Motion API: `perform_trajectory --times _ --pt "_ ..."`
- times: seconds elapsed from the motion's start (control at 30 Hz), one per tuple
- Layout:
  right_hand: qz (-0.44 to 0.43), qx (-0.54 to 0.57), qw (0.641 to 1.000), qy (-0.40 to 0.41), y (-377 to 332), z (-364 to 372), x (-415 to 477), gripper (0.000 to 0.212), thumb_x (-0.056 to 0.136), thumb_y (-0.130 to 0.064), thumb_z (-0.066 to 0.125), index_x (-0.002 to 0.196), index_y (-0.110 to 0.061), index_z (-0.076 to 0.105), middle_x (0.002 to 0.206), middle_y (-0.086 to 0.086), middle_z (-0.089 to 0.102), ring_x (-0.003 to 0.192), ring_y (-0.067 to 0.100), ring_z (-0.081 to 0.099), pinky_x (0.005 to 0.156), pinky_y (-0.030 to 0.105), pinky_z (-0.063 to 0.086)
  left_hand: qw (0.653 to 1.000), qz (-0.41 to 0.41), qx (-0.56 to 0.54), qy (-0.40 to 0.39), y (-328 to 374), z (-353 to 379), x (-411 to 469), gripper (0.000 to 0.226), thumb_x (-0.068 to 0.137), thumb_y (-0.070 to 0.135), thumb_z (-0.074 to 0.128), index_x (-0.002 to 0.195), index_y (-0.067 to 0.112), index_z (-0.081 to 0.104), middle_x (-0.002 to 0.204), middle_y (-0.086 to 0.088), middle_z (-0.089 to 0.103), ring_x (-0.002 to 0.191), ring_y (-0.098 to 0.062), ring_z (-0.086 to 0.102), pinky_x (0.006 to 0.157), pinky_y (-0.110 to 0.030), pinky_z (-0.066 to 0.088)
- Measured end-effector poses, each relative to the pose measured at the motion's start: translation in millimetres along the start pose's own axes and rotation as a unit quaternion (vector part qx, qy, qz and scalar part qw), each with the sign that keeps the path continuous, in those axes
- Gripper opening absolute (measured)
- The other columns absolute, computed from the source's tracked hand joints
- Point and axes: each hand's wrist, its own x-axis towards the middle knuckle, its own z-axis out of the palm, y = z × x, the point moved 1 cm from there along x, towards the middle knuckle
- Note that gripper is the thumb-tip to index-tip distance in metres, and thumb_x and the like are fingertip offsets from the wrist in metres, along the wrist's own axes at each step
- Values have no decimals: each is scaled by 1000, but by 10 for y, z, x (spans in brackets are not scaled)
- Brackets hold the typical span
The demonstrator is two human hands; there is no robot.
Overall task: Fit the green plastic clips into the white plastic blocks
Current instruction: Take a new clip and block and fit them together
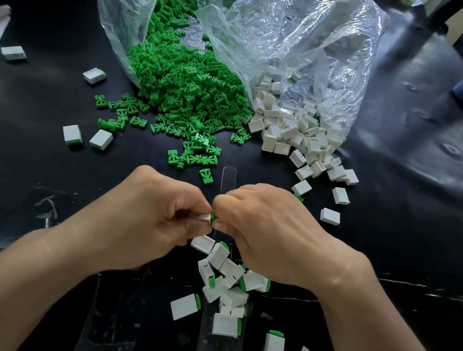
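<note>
At centre frame, the left hand [156, 218] pinched a white block [205, 217] between closed fingertips, while the right hand [261, 233] gripped a green clip [212, 220] touching the block's end. Loose green clips [183, 85] spilled from a clear bag [122, 11] at 12 o'clock, white blocks [293, 127] at 1 o'clock, and assembled pieces [227, 279] lay at 6 o'clock on the black table [20, 145].
</note>
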Motion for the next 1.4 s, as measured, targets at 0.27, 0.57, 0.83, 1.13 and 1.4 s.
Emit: perform_trajectory --times 0.27,0.57,0.83,1.13,1.4 --pt "85 297 929 202 -7 67 32 31 89 -28 38 71 -4 46 64 11 50 60 24 44 58 43 37 965 -86 -227 101 90 5 67 16 65 23 62 75 12 68 66 -7 69 50 -11 64 48 -19 52" --pt "52 293 927 227 10 108 52 27 90 -22 43 68 -7 46 56 -12 34 53 11 31 51 25 28 965 -91 -230 85 80 -12 56 21 64 25 63 73 6 67 63 -11 67 48 -14 63 45 -20 51" --pt "-26 127 964 231 19 49 24 30 91 -18 45 65 -2 49 62 -6 35 57 12 30 50 33 30 995 -25 -83 57 39 -16 4 8 72 20 69 74 13 69 58 -2 66 47 -9 62 46 -22 51" --pt "134 572 803 101 61 93 47 68 70 -72 27 72 -14 62 64 -2 62 57 10 53 54 20 40 928 -78 -341 130 82 -13 86 23 59 15 67 80 5 71 97 -12 71 81 -20 69 74 -25 56" --pt "116 726 678 4 -75 137 108 55 72 -69 31 75 -25 63 58 -1 53 54 11 44 52 20 37 924 -66 -368 84 140 11 84 24 68 5 62 89 -8 65 78 -17 69 49 -28 62 51 -28 52"
